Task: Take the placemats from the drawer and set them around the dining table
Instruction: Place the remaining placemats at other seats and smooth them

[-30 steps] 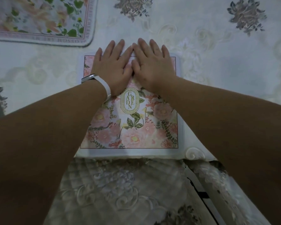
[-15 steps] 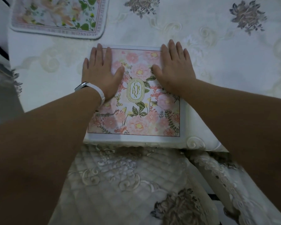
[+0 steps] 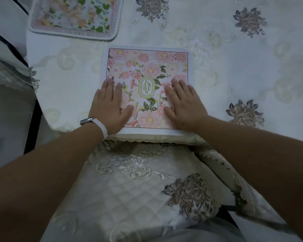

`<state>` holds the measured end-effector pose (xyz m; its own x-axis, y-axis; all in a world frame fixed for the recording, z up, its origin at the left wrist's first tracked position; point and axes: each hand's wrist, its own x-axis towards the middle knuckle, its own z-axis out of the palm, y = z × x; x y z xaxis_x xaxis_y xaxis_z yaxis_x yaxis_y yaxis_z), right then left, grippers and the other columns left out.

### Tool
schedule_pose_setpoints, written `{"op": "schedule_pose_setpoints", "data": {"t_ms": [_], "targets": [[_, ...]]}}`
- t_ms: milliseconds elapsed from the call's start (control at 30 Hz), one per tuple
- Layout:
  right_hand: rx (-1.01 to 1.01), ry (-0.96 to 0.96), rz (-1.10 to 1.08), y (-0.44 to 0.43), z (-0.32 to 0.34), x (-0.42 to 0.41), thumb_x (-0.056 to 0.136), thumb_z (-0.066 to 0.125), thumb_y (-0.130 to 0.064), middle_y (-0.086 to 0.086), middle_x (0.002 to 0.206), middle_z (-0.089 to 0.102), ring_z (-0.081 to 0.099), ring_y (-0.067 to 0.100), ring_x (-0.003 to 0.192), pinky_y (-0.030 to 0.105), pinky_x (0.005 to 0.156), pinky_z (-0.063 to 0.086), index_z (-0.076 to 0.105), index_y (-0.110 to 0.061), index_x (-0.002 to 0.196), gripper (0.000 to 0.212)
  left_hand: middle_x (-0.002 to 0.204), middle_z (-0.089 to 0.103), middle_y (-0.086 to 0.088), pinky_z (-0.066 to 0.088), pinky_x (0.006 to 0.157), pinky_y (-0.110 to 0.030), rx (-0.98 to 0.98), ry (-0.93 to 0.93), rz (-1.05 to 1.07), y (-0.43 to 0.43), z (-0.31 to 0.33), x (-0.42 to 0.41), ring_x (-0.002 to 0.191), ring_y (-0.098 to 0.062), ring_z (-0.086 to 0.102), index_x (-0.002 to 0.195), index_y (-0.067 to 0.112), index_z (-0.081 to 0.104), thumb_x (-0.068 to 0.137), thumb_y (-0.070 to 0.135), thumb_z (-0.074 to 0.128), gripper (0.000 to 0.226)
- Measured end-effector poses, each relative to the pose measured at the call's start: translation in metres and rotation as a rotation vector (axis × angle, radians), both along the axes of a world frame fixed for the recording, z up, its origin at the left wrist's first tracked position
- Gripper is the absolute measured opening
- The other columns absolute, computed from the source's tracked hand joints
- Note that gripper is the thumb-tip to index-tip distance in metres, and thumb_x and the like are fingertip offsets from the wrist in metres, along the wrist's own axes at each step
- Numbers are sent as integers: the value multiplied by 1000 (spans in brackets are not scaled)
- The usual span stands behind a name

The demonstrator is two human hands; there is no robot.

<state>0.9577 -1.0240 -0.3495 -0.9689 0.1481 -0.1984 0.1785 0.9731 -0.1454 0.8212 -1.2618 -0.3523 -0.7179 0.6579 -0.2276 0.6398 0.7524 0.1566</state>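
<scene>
Centre placemat point(image 3: 147, 67): pink florals, green leaves, white border. Upper-left placemat point(image 3: 73, 16): peach and green florals. Tablecloth point(image 3: 234, 67): cream, grey-brown embroidered flowers.

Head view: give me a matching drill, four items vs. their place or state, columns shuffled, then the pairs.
Items:
1. pink placemat
2. green-leaf placemat
3. left hand
4. wristband

Places/states:
A. far left on the table, cut off by the frame's top edge
B. flat on the pink placemat's left side
C. at the table's near edge, under both hands
D. around the left wrist

Pairs: 1-C, 2-A, 3-B, 4-D
</scene>
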Motion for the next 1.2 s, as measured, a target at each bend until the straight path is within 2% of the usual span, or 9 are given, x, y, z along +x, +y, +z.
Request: {"op": "schedule_pose_setpoints", "data": {"t_ms": [200,300,367,500,667,767,900,1067,1200], "targets": [[27,-55,40,-30,-1,24,97,20,-58,14,163,0,-5,32,149,51,120,3,10,-16,155,73,163,-5,-12,1,119,-50,-51,41,-317,0,0,35,149,-28,-8,156,17,4,88,72,14,88],[39,-79,119,-52,-2,28,95,15,-61,16,162,3,-3,33,149,53,119,4,11,-9,154,79,162,9,-13,8,119,-52,-49,50,-436,13,-3,58,149,-31,4,155,12,16,87,70,26,90],[32,-74,100,-65,-3,26,95,15,-60,17,161,6,0,32,149,52,120,3,12,-4,153,81,161,13,-14,8,119,-51,-61,48,-462,20,-4,62,149,-30,6,153,6,20,84,67,34,94],[21,-75,54,-64,-5,14,94,16,-60,17,162,2,-3,29,149,48,120,-2,7,-3,153,83,162,9,-14,6,120,-47,-18,34,-478,28,-2,49,150,-25,3,153,3,15,81,72,30,101],[-12,-41,-40,-48,-5,-31,93,14,-60,7,163,-2,-5,24,150,48,120,-2,3,-11,155,79,163,-1,-9,3,121,-45,16,0,-468,48,0,10,150,-20,-7,154,6,3,78,87,20,113],[-35,-35,-95,-30,-7,-66,97,20,-56,1,164,-5,-8,21,150,48,120,-3,1,-18,156,73,163,-4,-4,0,121,-43,37,-2,-419,65,-2,-22,149,-17,-9,155,10,0,79,83,28,109],[-26,36,-159,-6,-11,-107,98,22,-52,0,164,2,-1,25,150,51,119,1,10,-24,156,65,164,0,-2,0,121,-42,91,15,-370,90,-5,-59,149,-13,-6,155,13,3,81,67,33,96],[-27,67,-200,20,-13,-141,99,19,-51,2,164,5,1,27,150,52,118,1,11,-30,155,60,164,4,3,2,120,-47,114,50,-275,115,-8,-93,149,-14,-1,156,20,7,90,54,27,76],[-36,100,-299,26,-14,-149,99,19,-49,3,163,9,5,28,149,51,118,1,17,-32,154,58,164,4,3,1,119,-48,97,47,-190,125,-9,-101,149,-18,-2,155,30,9,94,57,19,67]]}}
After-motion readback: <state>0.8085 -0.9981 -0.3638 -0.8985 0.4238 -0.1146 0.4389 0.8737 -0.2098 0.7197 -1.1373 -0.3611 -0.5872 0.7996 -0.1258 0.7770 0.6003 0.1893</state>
